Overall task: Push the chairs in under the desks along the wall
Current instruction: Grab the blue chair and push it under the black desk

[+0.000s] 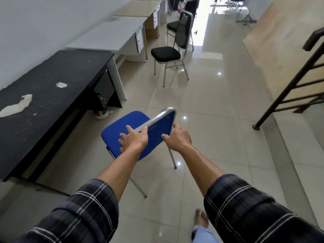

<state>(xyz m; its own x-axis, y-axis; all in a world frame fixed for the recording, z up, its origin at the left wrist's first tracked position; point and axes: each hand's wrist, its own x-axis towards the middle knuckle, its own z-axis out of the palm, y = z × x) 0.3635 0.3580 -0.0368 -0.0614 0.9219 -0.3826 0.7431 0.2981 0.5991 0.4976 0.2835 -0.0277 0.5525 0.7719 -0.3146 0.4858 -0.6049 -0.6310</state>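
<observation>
Blue chair (126,132) stands just beyond the fingers, beside the black counter (52,95), not yet under it. Left hand (135,139) and right hand (178,138) clasp its backrest edges, likely to steer it in.

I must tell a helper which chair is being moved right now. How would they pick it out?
Start at the black desk, nearest in the row along the wall. Beside it stands the blue chair, both hands on its backrest. The other chairs have black seats.

Blue chair (122,127) cloth-covered with shiny metal frame, black desk (52,95) matt and chipped, floor (219,120) glossy tile
</observation>
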